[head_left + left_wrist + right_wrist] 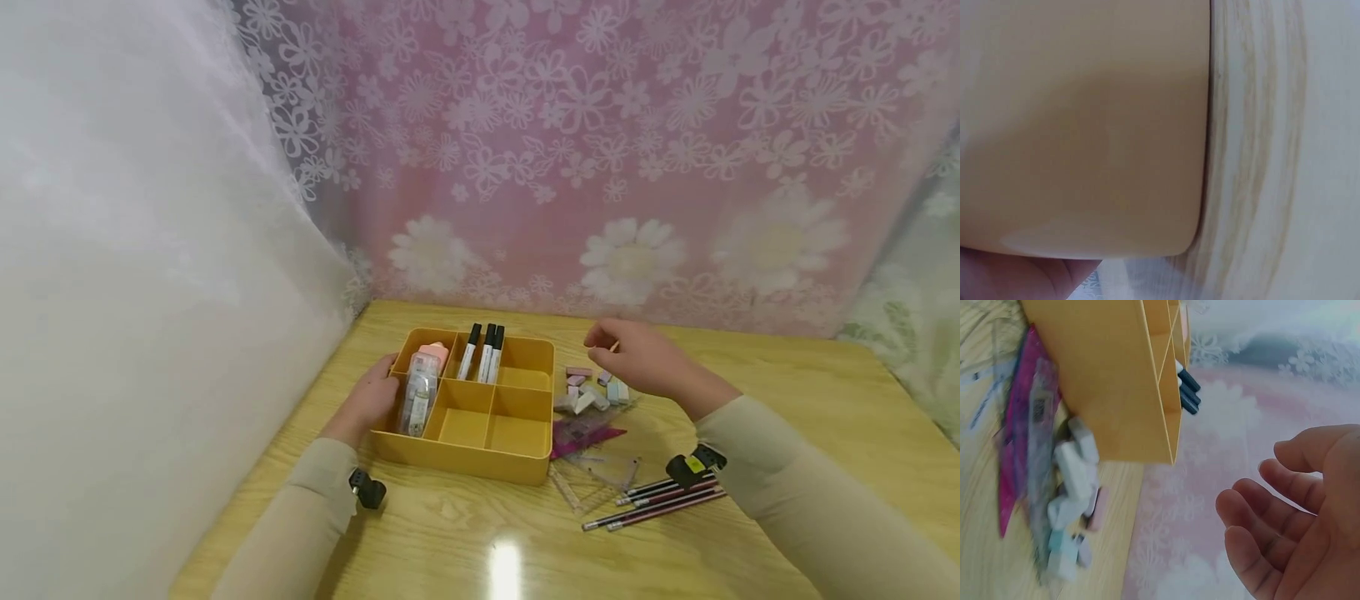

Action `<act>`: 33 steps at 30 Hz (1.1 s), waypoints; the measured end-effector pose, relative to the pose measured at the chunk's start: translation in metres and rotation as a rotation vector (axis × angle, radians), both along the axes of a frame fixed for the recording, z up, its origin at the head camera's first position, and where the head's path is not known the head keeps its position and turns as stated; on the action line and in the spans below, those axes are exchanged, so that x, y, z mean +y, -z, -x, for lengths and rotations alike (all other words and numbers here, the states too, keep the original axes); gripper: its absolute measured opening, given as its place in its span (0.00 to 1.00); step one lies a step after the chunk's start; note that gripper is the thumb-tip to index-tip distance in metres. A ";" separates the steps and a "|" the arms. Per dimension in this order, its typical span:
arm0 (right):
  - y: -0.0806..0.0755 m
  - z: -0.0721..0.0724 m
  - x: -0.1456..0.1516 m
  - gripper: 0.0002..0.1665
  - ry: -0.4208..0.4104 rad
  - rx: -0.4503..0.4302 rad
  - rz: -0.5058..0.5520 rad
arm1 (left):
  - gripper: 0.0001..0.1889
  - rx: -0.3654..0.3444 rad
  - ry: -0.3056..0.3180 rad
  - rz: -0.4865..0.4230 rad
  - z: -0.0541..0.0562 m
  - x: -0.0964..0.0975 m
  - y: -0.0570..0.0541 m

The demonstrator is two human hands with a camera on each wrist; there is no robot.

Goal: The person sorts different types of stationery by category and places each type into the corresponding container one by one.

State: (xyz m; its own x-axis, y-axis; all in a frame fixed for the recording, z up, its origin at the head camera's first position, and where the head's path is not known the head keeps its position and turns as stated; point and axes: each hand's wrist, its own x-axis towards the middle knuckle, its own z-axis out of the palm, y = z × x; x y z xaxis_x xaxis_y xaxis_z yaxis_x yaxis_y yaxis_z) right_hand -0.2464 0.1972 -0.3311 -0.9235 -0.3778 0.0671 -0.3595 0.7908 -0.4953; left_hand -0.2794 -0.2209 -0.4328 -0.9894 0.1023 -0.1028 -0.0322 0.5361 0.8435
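Observation:
A yellow compartment organizer box (465, 462) stands on the table. My left hand (370, 402) grips its left side; the left wrist view shows part of the hand (1019, 275) at the box wall (1097, 144). Black-capped white markers (487, 354) stand in a back compartment. A clear plastic packet (420, 396) and a pinkish-orange item (435, 352) fill the left column. My right hand (637, 357) hovers right of the box, fingers loosely bent and holding nothing, as the right wrist view shows (1291, 519). Small erasers (588, 396) lie below and left of it.
Beside the box's right wall lie a magenta pouch (581, 442) and clear rulers and set squares (588, 487). Several pencils (660, 504) are spread nearer the front, by the right sleeve. A pink floral curtain (525, 167) hangs behind the table and a white sheet (150, 250) on the left.

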 end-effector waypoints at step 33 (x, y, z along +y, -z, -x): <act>0.067 -0.055 0.161 0.10 -0.008 -0.207 -0.221 | 0.29 -0.046 0.031 0.068 0.005 -0.002 -0.002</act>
